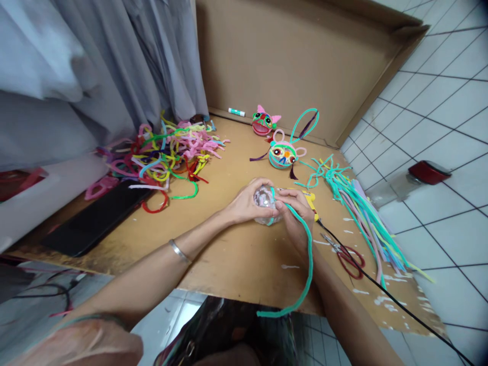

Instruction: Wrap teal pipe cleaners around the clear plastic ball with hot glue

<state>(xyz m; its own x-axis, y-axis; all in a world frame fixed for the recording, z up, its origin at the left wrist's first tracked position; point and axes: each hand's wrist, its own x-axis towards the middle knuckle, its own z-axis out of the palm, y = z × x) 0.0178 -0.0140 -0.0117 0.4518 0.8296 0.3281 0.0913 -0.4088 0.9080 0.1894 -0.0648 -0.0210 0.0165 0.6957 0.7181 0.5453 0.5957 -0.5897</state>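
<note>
My left hand (249,201) is closed round a clear plastic ball (264,199) above the middle of the table. Pinched in my right hand (295,211) is a teal pipe cleaner (309,254), pressed against the ball's right side. A stretch of the same teal runs round the ball as a band. The pipe cleaner's free end curves down past the table's front edge. Behind my right fingers lies a yellow hot glue gun (312,203), partly hidden, with its black cord running to the lower right.
Two decorated ball faces (282,156) (262,123) and a glue stick (237,112) stand at the back. Pipe cleaners form a tangled pile (168,152) on the left and a bundle (358,213) on the right. Red-handled scissors (349,262) and a black phone-like slab (97,218) lie on the table.
</note>
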